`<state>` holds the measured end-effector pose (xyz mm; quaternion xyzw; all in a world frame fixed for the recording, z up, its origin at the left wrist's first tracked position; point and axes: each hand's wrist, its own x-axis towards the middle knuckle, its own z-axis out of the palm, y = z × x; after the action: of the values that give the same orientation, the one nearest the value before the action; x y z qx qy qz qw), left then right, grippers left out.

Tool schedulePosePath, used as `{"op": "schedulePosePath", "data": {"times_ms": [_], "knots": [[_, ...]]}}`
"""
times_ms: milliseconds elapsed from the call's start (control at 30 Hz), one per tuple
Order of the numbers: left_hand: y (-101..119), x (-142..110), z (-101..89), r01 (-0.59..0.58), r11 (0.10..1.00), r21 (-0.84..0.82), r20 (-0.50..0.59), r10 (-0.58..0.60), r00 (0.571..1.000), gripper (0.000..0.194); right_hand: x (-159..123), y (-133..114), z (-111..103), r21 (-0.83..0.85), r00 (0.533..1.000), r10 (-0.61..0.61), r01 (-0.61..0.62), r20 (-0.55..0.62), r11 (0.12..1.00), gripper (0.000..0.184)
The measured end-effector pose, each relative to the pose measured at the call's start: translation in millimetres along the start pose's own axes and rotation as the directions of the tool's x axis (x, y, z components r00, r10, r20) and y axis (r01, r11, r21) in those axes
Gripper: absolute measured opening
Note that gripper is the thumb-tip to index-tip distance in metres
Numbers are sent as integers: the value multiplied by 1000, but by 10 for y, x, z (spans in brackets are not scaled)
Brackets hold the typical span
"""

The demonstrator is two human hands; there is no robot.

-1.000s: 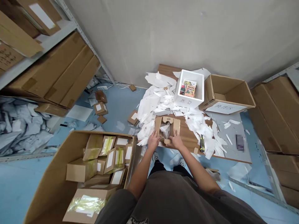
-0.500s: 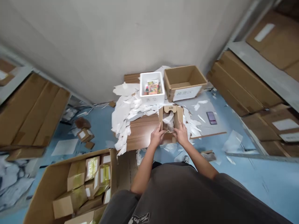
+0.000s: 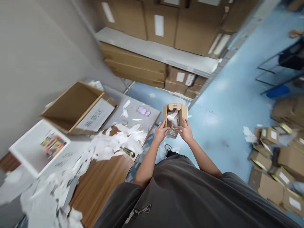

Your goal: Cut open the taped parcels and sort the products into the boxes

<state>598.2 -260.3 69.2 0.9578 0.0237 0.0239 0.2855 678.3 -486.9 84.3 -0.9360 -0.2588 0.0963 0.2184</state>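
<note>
Held small open carton (image 3: 184, 113) in both hands in front of the body, over blue floor (image 3: 218, 126), just beside the edge of the wood-topped table (image 3: 102, 186). Pinched its near left corner with left hand (image 3: 160, 133) and near right corner with right hand (image 3: 186, 132), thumbs turned inward. Had its opening toward the camera, with crumpled white wrapping (image 3: 174, 117) inside; could not tell the contents beneath. Saw yellow-and-black cutter (image 3: 127, 151) lying among torn white paper (image 3: 106, 142) on the tabletop. Noted white foam box (image 3: 29, 144) with colourful packets (image 3: 53, 144) inside, just beside larger open cardboard box (image 3: 73, 99) with handwritten label (image 3: 95, 115). Spotted shelf (image 3: 152, 49) of brown cartons beyond, plus heap of small cartons (image 3: 270, 186) at right, blurred.
</note>
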Motion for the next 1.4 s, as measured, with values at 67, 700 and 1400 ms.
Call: {"op": "schedulePosePath", "data": {"times_ms": [67, 700, 1400], "knots": [[292, 361, 249, -94, 995, -23, 65, 95, 993, 22, -120, 395, -143, 16, 993, 105, -104, -59, 994, 24], [76, 43, 189, 76, 997, 9, 24, -76, 997, 61, 51, 960, 55, 62, 998, 36, -33, -53, 998, 59], [-449, -5753, -699, 855, 423, -301, -596, -783, 178, 64, -1433, -3991, 2136, 318, 209, -924, 895, 320, 313, 71]]}}
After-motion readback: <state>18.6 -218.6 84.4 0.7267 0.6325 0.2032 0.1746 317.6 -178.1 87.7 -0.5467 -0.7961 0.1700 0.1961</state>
